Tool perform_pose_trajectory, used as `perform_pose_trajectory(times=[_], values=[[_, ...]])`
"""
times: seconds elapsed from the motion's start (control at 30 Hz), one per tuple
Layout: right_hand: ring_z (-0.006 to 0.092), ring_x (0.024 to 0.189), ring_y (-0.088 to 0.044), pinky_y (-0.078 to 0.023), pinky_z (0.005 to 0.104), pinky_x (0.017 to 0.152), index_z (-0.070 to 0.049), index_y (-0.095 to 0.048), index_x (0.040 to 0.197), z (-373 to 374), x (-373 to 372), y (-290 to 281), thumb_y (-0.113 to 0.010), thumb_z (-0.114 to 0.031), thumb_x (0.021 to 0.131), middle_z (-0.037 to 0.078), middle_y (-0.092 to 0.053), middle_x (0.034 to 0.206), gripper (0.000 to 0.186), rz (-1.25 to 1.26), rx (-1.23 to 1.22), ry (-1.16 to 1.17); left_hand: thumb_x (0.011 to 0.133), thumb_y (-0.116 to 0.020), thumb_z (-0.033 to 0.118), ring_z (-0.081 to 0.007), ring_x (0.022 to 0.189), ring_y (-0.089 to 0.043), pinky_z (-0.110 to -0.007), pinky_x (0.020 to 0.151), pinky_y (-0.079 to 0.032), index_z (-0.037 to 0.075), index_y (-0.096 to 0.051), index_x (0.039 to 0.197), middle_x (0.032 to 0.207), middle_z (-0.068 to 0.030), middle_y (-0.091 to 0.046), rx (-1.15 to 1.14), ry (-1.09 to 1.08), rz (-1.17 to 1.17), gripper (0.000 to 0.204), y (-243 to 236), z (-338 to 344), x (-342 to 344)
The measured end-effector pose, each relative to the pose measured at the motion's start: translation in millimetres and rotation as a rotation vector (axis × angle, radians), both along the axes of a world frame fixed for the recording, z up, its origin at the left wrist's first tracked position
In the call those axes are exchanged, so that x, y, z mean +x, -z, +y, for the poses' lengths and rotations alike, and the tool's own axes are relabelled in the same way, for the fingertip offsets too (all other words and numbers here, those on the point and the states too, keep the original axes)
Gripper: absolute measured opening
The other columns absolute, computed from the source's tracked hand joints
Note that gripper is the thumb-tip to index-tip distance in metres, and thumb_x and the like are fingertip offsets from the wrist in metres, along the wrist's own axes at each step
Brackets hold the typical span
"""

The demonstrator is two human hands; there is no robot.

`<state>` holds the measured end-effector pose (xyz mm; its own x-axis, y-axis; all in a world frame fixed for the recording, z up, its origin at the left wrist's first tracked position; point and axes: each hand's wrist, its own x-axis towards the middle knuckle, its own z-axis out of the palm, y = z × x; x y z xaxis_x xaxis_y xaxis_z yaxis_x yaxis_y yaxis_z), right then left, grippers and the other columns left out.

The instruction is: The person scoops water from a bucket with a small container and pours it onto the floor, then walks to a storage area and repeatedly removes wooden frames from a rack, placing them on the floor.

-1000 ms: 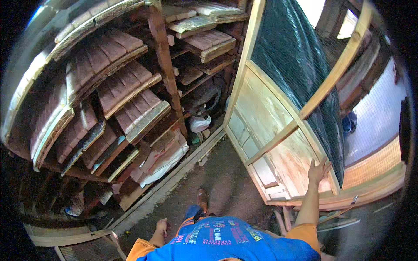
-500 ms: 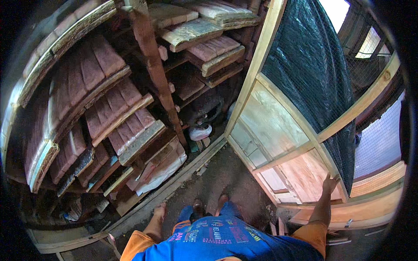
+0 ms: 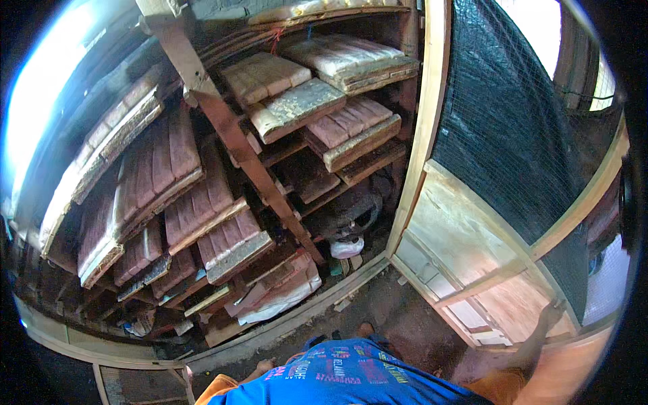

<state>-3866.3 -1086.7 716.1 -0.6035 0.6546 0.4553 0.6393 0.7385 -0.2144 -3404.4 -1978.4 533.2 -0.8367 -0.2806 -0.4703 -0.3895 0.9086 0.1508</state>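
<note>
On the right, my right hand is closed round the edge of a wooden-framed door. Its lower half is pale plywood panelling, and wire mesh over a black plastic sheet fills the upper part. My left hand hangs low beside my blue shirt, near the raised sill, largely cut off by the shirt. Its fingers cannot be made out, and nothing shows in it.
Racks ahead and to the left bear several stacks of thick reddish-brown slabs. A slanting wooden post crosses before them. A white bundle sits low near the corner, and a long sill edges the dark floor.
My view has tilted up and turned left, so the racks sit lower and further right. My right hand stays on the door's edge. Less of my left arm shows.
</note>
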Motion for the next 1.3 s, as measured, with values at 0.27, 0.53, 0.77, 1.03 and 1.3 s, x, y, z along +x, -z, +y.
perform_pose_trajectory(times=[0.27, 0.53, 0.77, 1.03, 1.3], values=[[0.0349, 0.135, -0.031, -0.028, 0.045, 0.107, -0.003, -0.036, 0.14, 50, -58, 18, -0.037, -0.044, 0.097, 0.02, -0.037, 0.143, 0.059, -0.008, 0.048, -0.021, 0.091, -0.052, 0.042, -0.0207, 0.067, -0.061, -0.038, 0.056, -0.047, 0.008, -0.059, 0.094, 0.077, -0.0063, -0.065, 0.963, -1.19, 0.147, 0.035, 25, -20, -77], [0.0377, 0.134, -0.031, -0.028, 0.0475, 0.107, -0.003, -0.035, 0.14, 68, -85, 25, -0.032, -0.052, 0.096, 0.025, -0.036, 0.142, 0.066, -0.082, 0.241, -0.008, 0.09, -0.06, 0.025, -0.0136, 0.047, -0.045, -0.03, 0.041, -0.034, 0.009, -0.056, 0.083, 0.06, -0.0007, -0.051, 1.107, -1.177, 0.345, 0.018, 9, 17, -135], [0.0357, 0.12, -0.045, -0.039, 0.0442, 0.098, -0.006, -0.039, 0.137, -57, -79, 168, -0.045, -0.046, 0.093, 0.021, -0.044, 0.134, 0.059, 0.502, -0.254, 0.071, 0.089, -0.061, 0.025, -0.0144, 0.05, -0.047, -0.029, 0.043, -0.036, 0.011, -0.056, 0.086, 0.063, -0.0004, -0.051, 1.153, -1.499, 0.178, 0.015, 16, 38, -93], [0.0356, 0.134, -0.031, -0.027, 0.0499, 0.108, -0.013, -0.022, 0.145, -456, -71, 201, -0.062, -0.054, 0.081, 0.016, -0.025, 0.15, 0.086, -0.53, -1.975, -0.383, 0.091, -0.058, 0.026, -0.0161, 0.058, -0.052, -0.032, 0.05, -0.041, 0.012, -0.054, 0.093, 0.071, -0.0014, -0.054, 0.828, -1.318, 0.349, 0.014, -20, 73, -34], [0.0309, 0.125, -0.043, -0.038, 0.0425, 0.1, -0.004, -0.032, 0.139, -687, -202, 46, -0.07, -0.05, 0.078, 0.021, -0.037, 0.14, 0.085, -0.661, -2.117, -1.006, 0.094, -0.054, 0.025, -0.018, 0.061, -0.054, -0.034, 0.053, -0.044, 0.01, -0.051, 0.095, 0.069, -0.0031, -0.053, 0.965, -1.721, 0.559, 0.015, -55, 122, 5]])
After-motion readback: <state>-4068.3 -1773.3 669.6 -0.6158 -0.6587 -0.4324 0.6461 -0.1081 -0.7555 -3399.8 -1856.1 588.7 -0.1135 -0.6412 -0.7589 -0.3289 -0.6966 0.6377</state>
